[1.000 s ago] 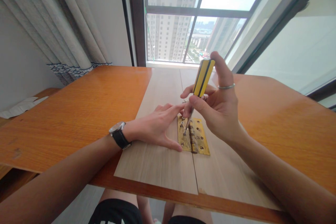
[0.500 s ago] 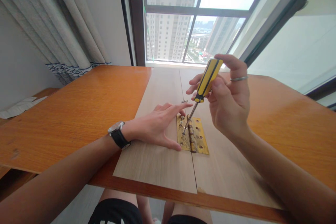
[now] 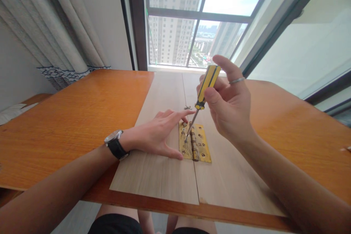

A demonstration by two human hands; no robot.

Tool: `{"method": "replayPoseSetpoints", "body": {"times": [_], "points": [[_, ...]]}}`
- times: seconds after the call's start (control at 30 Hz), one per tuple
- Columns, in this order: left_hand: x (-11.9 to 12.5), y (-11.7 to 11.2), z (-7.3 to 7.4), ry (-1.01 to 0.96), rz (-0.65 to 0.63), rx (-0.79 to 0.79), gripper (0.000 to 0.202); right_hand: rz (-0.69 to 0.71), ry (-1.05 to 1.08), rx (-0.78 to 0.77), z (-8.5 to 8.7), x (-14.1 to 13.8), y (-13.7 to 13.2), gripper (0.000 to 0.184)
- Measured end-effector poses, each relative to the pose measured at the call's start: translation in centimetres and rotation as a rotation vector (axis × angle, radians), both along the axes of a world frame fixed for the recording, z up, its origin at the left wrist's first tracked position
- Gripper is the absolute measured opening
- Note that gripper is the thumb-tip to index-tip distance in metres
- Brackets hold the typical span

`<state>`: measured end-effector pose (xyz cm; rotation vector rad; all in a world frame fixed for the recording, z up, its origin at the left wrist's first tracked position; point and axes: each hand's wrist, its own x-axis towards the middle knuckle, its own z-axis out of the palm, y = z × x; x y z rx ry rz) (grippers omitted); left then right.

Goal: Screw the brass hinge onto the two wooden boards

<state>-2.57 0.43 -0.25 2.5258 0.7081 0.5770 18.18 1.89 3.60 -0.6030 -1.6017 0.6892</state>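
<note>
A brass hinge [image 3: 201,142] lies spread flat across the seam between two pale wood boards [image 3: 153,175]. My right hand [image 3: 230,102] is closed around the yellow and black handle of a screwdriver [image 3: 207,84], its index finger raised near the handle's end. The tilted shaft reaches down to the hinge's left leaf, its tip at a screw hole there. My left hand [image 3: 159,135] rests on the left board with thumb and fingers spread, thumb and fingertips at the leaf's left edge. Just beyond the hinge, a few small screws [image 3: 188,108] lie by the seam.
The boards lie on an orange-brown wooden table [image 3: 115,95]. Behind it stands a large window [image 3: 197,18], with a grey curtain [image 3: 55,25] to the left. My legs are below the table's front edge.
The whole view has shifted slightly, so the hinge and hands appear further left. My right-hand fingers have shifted around the screwdriver handle; its tip stays at the same hole. My left hand keeps its pose.
</note>
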Motion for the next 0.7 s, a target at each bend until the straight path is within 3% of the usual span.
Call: {"method": "replayPoseSetpoints", "body": {"times": [0.23, 0.37, 0.57, 0.7], "points": [[0.0, 0.0, -0.1, -0.003, -0.002, 0.018, 0.114, 0.098, 0.041, -0.039, -0.2, 0.0, 0.2, 0.027], [0.0, -0.1, 0.0, 0.005, -0.001, 0.013, 0.113, 0.18, 0.07, -0.082, 0.1, -0.5, -0.6, 0.031], [-0.2, 0.0, -0.2, 0.034, 0.013, 0.024, 0.105, 0.154, -0.007, -0.097, 0.5, -1.0, -1.9, 0.071], [-0.1, -0.1, -0.1, 0.033, 0.011, 0.021, 0.108, 0.155, -0.02, -0.044, 0.7, -0.6, -1.7, 0.055]]}}
